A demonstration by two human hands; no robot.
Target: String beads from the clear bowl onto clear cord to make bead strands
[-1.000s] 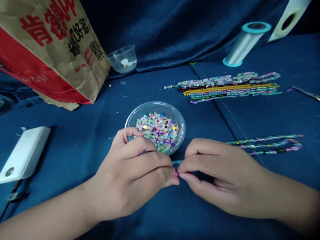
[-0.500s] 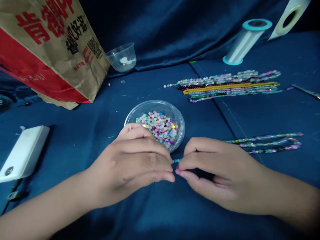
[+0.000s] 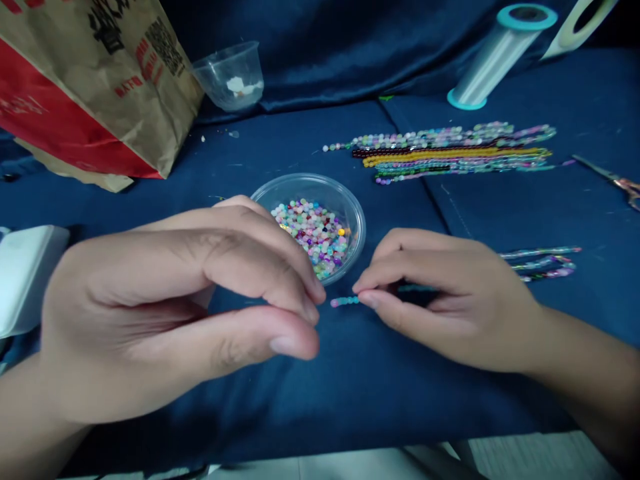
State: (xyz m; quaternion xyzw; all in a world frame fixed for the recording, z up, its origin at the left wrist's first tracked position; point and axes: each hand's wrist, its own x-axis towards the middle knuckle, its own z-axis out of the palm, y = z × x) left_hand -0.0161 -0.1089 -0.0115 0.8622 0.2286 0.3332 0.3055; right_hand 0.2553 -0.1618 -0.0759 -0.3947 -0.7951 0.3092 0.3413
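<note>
Between the thumb and forefinger of my right hand (image 3: 450,293) is a short string of beads (image 3: 347,301), turquoise with a pink one at its left tip. A bit more turquoise shows behind those fingers. My left hand (image 3: 185,300) is raised closer to the camera, its thumb and fingertips pinched together; anything held there is too fine to make out. Just beyond both hands stands a clear plastic bowl (image 3: 363,230) of small multicoloured beads (image 3: 317,233), partly covered by my left hand.
Finished-looking bead strands (image 3: 450,153) lie in a bundle behind the bowl, with more strands (image 3: 545,263) at right. Scissors (image 3: 610,177), a spool of clear thread (image 3: 500,57), a clear cup (image 3: 233,77), a paper bag (image 3: 100,93) and a white power bank (image 3: 30,280) surround the work area.
My left hand has moved away from the right, leftward and up toward the camera. The pink bead now sits left of my right fingertips, at the string's tip. The view has shifted.
</note>
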